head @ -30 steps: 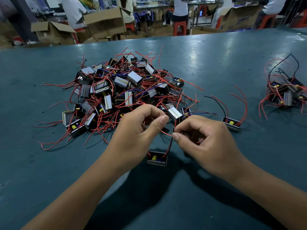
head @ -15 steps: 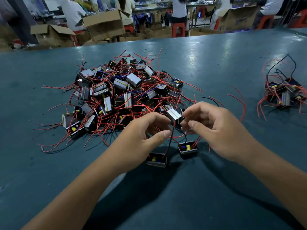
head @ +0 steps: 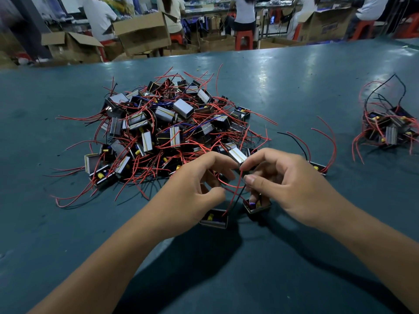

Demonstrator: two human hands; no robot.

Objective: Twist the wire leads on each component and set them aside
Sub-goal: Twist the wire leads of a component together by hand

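Two small box-shaped components lie on the teal table in front of me: one [head: 214,220] under my left hand, the other [head: 257,206] under my right. Red and black leads [head: 233,196] rise from them between my hands. My left hand [head: 192,191] has its fingers curled and pinches the leads near its thumb. My right hand [head: 288,182] pinches a red lead between thumb and forefinger. A big pile of the same components [head: 167,132] with loose red wires lies just beyond my hands.
A smaller heap of components [head: 390,128] sits at the far right of the table. One single component [head: 318,167] lies just right of my right hand. Cardboard boxes [head: 142,32] and seated people are beyond the table's far edge.
My right hand has drawn a second component in beside the first one and has come back toward my left hand; both hands now meet on the leads.
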